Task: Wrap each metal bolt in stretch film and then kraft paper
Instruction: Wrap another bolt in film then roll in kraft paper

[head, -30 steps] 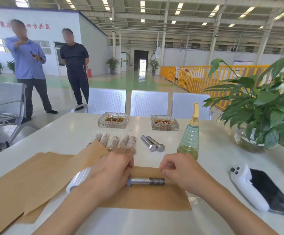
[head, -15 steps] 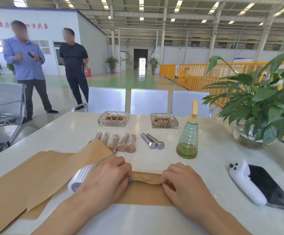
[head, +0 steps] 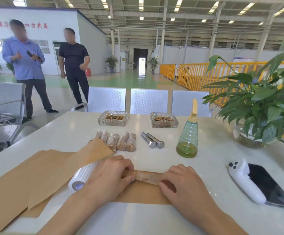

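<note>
A kraft paper sheet point(head: 143, 194) lies on the white table point(head: 154, 219) before me, its far edge rolled into a tube point(head: 147, 175) that hides the bolt. My left hand point(head: 110, 178) grips the tube's left end and my right hand point(head: 180, 180) grips its right end. Several wrapped bolts point(head: 119, 141) lie in a row further back. Beside them rest two bare metal bolts point(head: 152, 140). A roll of stretch film point(head: 82, 177) lies just left of my left hand, on a stack of kraft sheets point(head: 27, 175).
A green spray bottle point(head: 187, 138) stands behind my right hand. A white controller point(head: 244, 180) and a phone point(head: 269, 185) lie at the right. Two glass ashtrays point(head: 113, 118) sit at the back, a potted plant point(head: 259, 106) at far right. Two people stand beyond the table.
The bare bolt lay exposed on the sheet a second ago; both hands have since rolled the paper's edge over it, and the tube has grown tighter.
</note>
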